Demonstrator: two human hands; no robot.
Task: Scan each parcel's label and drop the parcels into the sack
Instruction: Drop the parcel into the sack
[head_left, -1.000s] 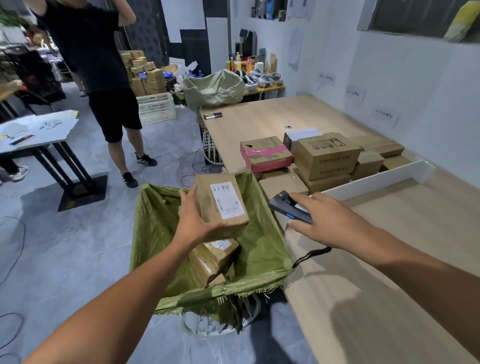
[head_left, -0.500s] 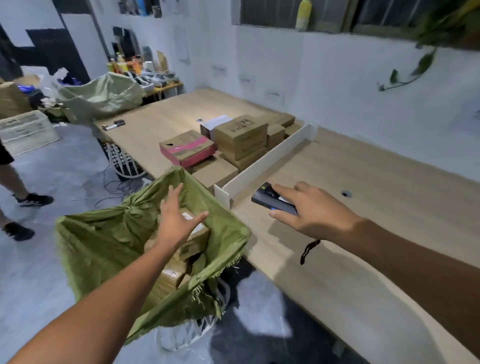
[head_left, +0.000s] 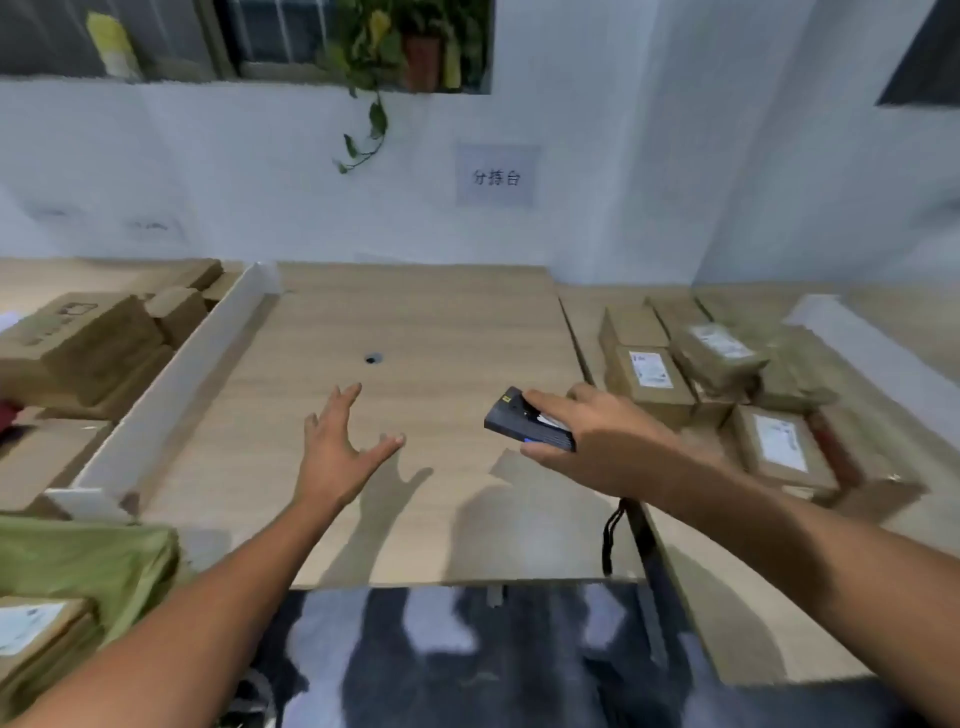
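Note:
My right hand (head_left: 597, 441) grips a dark handheld scanner (head_left: 527, 421) over the wooden table (head_left: 415, 338), its wrist strap hanging off the table edge. My left hand (head_left: 337, 447) hovers empty above the table's middle, fingers spread. A pile of brown labelled parcels (head_left: 717, 374) lies to the right of the scanner. The green sack (head_left: 88, 561) sits at the lower left, with a labelled parcel (head_left: 36, 629) inside it.
A white divider board (head_left: 171, 379) separates more cardboard boxes (head_left: 83, 343) on the left from the table's middle. A second white divider (head_left: 872, 353) lies beyond the right pile. A white wall (head_left: 571, 218) with a paper sign backs the table.
My left hand let the parcel drop into the sack and has swung empty over the table. The view turned right, bringing the right parcel pile into sight. The scanner stays in my right hand.

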